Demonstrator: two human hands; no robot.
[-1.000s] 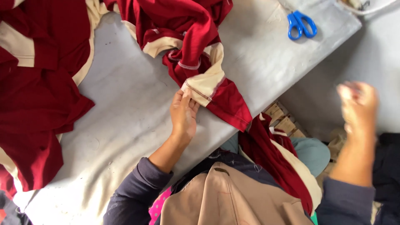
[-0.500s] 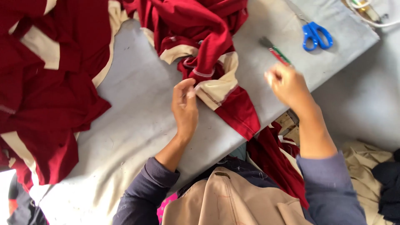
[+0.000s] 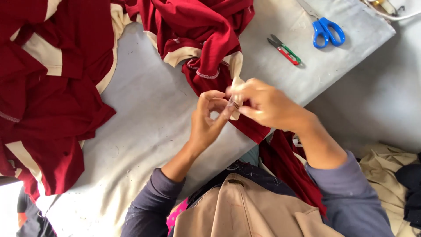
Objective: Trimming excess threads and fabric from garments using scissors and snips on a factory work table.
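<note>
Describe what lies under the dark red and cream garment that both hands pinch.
Under the dark red and cream garment the grey table shows around it. The left hand and right hand pinch its cream edge; anything beneath its folds is hidden.

Garment [image 3: 206,48] lies on the table [image 3: 144,127]; snips [image 3: 285,49] right of it; scissors [image 3: 327,31] beyond.
</note>
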